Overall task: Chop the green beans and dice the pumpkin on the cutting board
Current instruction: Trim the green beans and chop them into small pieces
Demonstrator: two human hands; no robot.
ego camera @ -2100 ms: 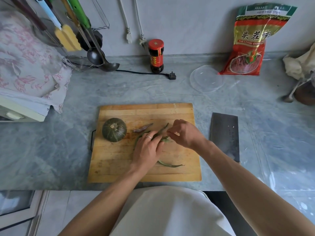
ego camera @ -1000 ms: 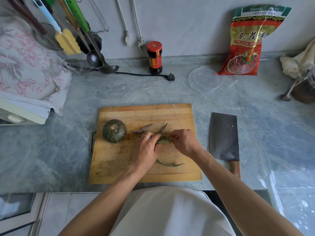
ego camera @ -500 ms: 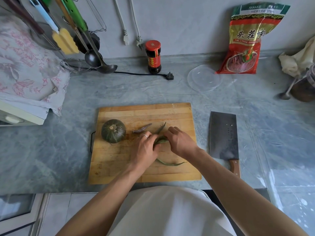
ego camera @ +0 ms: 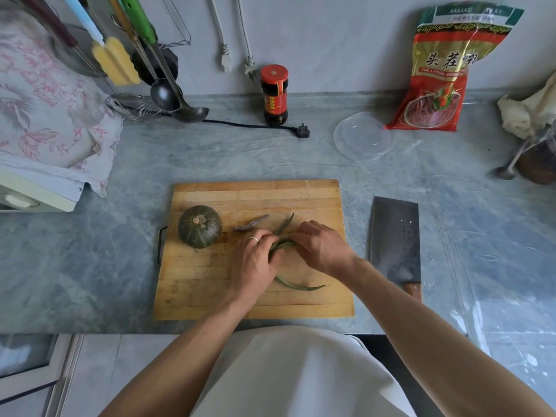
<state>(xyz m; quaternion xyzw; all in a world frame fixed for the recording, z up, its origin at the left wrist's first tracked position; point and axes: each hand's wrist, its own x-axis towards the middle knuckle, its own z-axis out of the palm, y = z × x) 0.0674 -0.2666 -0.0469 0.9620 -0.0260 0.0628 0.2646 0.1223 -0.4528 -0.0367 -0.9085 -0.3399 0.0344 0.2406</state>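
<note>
Green beans (ego camera: 281, 244) are gathered at the centre of a wooden cutting board (ego camera: 210, 284) on a grey marbled desk (ego camera: 90, 251), in what appears to be the lining-up stage before any chopping. The left hand (ego camera: 255, 263) is curled over the near end of the bunch, its fingers closed around the pods, a ring visible on one finger. The right hand (ego camera: 320, 246) is set against the other end, its fingertips pinching the same bunch from the right; exactly how many pods are held cannot be told, since the hands cover them. One loose bean (ego camera: 301, 285) is left lying just behind the wrists, toward the board's near edge, and a darker purplish pod (ego camera: 250, 223) lies apart, between the bunch and the pumpkin (ego camera: 199, 226). The small dark-green pumpkin is seen whole and uncut at the board's left side, stem up. The cleaver (ego camera: 394, 239) is laid flat on the desk just right of the board, untouched, its wooden handle partly hidden by the right forearm. Neither vegetable appears to have been cut yet. For the next move, the stray bean would probably need to be drawn in, the bunch pinned by the left hand, and the cleaver taken up by the right.
</note>
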